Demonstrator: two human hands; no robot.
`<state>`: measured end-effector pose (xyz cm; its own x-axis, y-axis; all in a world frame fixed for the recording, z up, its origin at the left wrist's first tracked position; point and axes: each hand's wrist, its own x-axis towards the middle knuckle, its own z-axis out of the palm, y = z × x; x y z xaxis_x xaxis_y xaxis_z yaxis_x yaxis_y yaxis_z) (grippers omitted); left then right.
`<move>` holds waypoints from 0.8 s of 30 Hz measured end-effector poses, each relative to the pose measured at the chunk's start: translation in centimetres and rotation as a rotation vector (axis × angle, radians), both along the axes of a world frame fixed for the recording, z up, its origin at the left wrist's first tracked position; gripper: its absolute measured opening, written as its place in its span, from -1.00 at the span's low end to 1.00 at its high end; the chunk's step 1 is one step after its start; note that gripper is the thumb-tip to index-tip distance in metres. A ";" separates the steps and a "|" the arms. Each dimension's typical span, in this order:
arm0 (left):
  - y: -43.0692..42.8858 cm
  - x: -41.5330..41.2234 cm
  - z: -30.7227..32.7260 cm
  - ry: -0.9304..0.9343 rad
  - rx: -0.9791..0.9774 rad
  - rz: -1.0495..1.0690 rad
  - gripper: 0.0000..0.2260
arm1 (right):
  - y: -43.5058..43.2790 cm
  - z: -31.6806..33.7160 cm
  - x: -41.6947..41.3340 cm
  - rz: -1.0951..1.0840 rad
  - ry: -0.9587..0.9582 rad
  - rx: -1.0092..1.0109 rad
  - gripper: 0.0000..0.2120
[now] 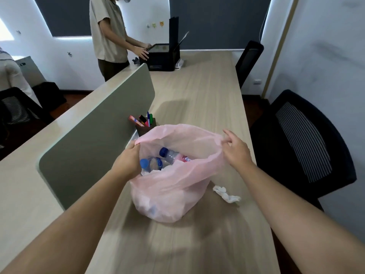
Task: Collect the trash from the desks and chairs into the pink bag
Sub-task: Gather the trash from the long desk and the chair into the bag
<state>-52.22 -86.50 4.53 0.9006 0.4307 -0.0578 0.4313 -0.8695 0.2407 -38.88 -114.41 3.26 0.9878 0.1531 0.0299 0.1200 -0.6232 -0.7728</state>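
So we've got the pink bag (173, 186) sitting on the wooden desk (197, 91), mouth pulled wide open. Our left hand (129, 160) has its fingers curled tight round the rim at the bag's 9 o'clock. Our right hand (236, 150) pinches the rim over at 3 o'clock, with one finger sticking out straight.

Inside we can see two plastic bottles (169, 156) with blue caps, plus some white crumpled stuff underneath.

A crumpled tissue (227, 193) lies on the desk just beside the bag, around its 4 o'clock, not touching it. A pen holder (145, 127) full of markers sits at the bag's 11 o'clock, right against the grey divider (94, 135). A black mesh chair (304, 143) is off at 3 o'clock. Way up at 12 o'clock another person (107, 32) has both hands on a black printer (160, 58).
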 end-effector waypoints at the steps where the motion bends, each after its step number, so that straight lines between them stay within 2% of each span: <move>1: -0.2 0.1 -0.1 0.012 -0.001 0.002 -0.39 | -0.8 -1.4 -0.3 -0.080 0.001 -0.033 -0.62; 3: -0.7 0.4 -0.2 0.038 0.000 0.010 -0.40 | -2.3 -4.8 -1.2 -0.080 0.071 -0.173 -0.70; 6: -1.7 0.6 -0.4 0.033 -0.016 0.000 -0.42 | -4.4 -10.4 -2.9 0.194 0.237 -0.475 -0.71; 8: -2.5 0.7 -0.5 0.027 -0.021 -0.011 -0.44 | -5.2 -13.3 -4.2 0.316 0.280 -0.562 -0.71; 11: -2.9 0.7 -0.9 0.026 -0.041 -0.005 -0.39 | -5.4 -13.5 -5.4 0.231 0.391 -0.429 -0.94; 12: -2.9 0.8 -1.1 0.027 -0.049 -0.005 -0.37 | -5.3 -12.6 -5.1 0.170 0.380 -0.398 -0.90; 14: -2.7 0.8 -1.2 0.032 -0.048 -0.004 -0.37 | -4.9 -9.9 -3.6 -0.035 0.223 -0.258 -0.96; 16: -2.5 0.8 -1.2 0.031 -0.043 0.002 -0.38 | -4.1 -5.6 -1.5 -0.222 -0.019 -0.043 -0.89; 18: -2.4 0.8 -1.3 0.031 -0.044 0.014 -0.37 | -1.9 -1.2 -0.1 -0.278 -0.189 0.123 -0.85; 19: -2.4 0.7 -1.3 0.029 -0.045 0.016 -0.36 | -0.4 0.6 0.2 -0.239 -0.227 0.181 -0.83; 21: -2.4 0.5 -1.4 0.031 -0.049 0.014 -0.36 | 2.8 2.3 0.0 -0.005 -0.196 0.178 -0.78; 23: -2.5 0.2 -1.4 0.036 -0.054 0.012 -0.34 | 5.1 1.6 -1.1 0.284 -0.091 -0.064 -0.67; 24: -2.6 0.1 -1.3 0.033 -0.057 0.011 -0.34 | 5.7 0.7 -1.5 0.329 -0.075 -0.207 -0.62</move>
